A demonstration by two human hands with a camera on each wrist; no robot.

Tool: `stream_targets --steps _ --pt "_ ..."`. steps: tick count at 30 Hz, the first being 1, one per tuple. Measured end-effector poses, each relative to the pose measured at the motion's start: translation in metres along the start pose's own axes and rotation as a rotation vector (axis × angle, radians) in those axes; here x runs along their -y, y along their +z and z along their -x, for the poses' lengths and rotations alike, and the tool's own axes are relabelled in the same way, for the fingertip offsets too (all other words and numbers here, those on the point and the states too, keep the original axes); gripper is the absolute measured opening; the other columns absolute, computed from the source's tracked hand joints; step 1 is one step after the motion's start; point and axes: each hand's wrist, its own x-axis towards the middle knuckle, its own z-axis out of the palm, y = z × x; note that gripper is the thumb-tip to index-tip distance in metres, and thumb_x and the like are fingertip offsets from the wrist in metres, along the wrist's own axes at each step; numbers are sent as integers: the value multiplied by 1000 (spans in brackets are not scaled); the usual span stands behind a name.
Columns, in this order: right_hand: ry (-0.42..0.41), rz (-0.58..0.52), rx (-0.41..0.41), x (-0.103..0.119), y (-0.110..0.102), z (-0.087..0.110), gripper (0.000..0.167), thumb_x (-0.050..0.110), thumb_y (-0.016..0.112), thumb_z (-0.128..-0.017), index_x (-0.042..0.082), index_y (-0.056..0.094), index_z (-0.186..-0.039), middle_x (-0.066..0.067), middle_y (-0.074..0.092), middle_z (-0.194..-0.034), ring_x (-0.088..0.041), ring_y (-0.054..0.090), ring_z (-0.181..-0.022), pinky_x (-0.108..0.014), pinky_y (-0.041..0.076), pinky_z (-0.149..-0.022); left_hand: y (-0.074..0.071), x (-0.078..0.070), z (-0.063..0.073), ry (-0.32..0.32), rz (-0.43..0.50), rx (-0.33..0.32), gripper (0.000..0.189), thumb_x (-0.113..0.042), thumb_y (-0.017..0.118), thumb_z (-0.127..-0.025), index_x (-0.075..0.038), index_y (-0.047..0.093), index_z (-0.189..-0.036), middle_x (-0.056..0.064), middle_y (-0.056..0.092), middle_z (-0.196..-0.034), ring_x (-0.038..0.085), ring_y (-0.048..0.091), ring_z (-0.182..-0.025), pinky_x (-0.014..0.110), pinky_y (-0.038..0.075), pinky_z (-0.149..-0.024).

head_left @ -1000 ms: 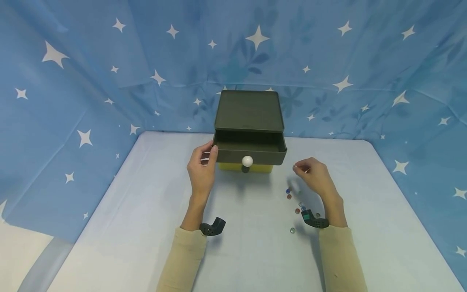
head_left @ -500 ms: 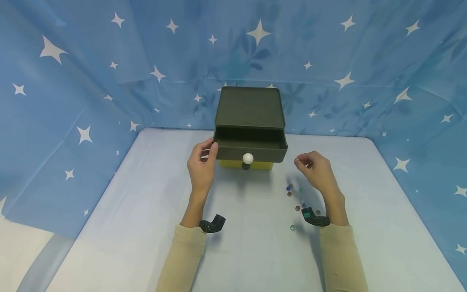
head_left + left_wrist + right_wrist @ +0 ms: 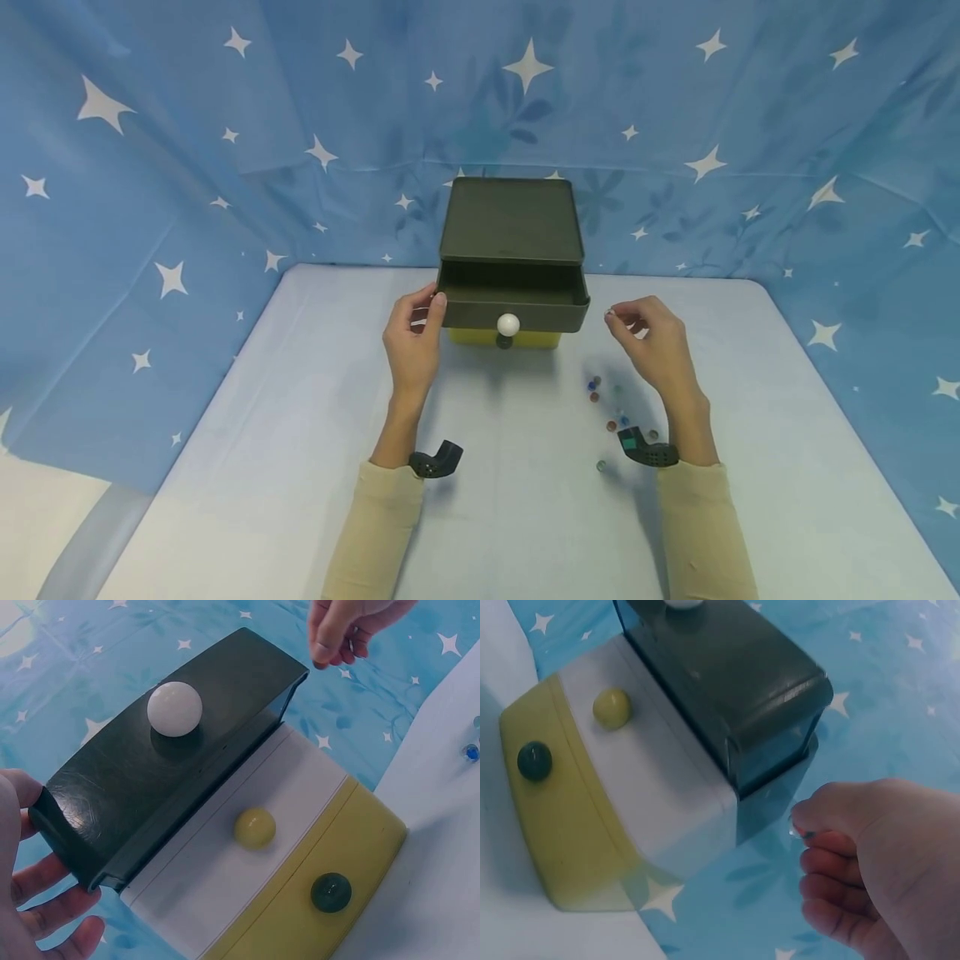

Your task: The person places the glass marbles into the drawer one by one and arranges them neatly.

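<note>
A small chest of drawers stands at the back of the table, its dark green top drawer (image 3: 472,315) pulled out. That drawer carries a white knob (image 3: 175,709). My left hand (image 3: 414,342) holds the drawer's left front corner, thumb at the front and fingers along the side. To the right of the chest, my right hand (image 3: 658,346) is raised above the table. Between its thumb and index finger it pinches a small clear glass marble (image 3: 796,830), mostly covered by the fingertips. The part of the drawer floor seen in the head view is bare.
Below the open drawer are a closed white drawer (image 3: 202,885) with a yellow knob (image 3: 255,828) and a yellow drawer (image 3: 577,832) with a green knob (image 3: 535,761). Several coloured marbles (image 3: 611,426) lie on the white table (image 3: 525,508). A blue star-patterned curtain (image 3: 360,108) hangs behind.
My right hand has risen a little, away from the loose marbles, still pinching the marble. The left hand keeps its hold on the drawer corner. The head view has tilted slightly.
</note>
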Motion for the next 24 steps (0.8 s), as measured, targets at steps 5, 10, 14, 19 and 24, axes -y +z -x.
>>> stream_targets --steps 5,10,14,19,24 --pt "-47 -37 -55 10 -1 -1 15 11 72 -92 0 71 -103 -14 68 -98 -26 64 -87 -6 41 -76 1 0 1 1 5 1 30 -31 65 -98 -11 71 -120 9 70 -108 19 66 -94 30 51 -75" --pt "-90 -48 -96 17 -2 -2 14 7 72 -91 -2 71 -101 -15 68 -98 -25 63 -86 -7 41 -76 1 1 0 6 12 -2 30 -30 66 -98 -11 71 -120 9 69 -107 18 65 -93 24 50 -74" --pt "-113 -55 -133 24 -2 -2 14 7 72 -91 -2 71 -102 -15 68 -98 -24 62 -87 -8 41 -77 1 1 -2 12 17 0 29 -30 66 -97 -10 71 -119 10 70 -106 18 66 -92 20 50 -72" --pt "-181 -93 -197 32 2 -2 16 5 71 -91 -4 70 -105 -17 68 -100 -25 62 -88 -8 44 -79 1 0 -2 14 12 7 29 -29 66 -98 -9 71 -118 10 70 -106 18 66 -92 21 51 -72" --pt "-253 -146 -251 41 11 -4 18 2 71 -90 -7 69 -106 -20 66 -100 -28 63 -87 -11 47 -81 1 0 -1 6 17 0 29 -28 66 -98 -9 71 -118 10 70 -106 18 66 -92 22 51 -72"
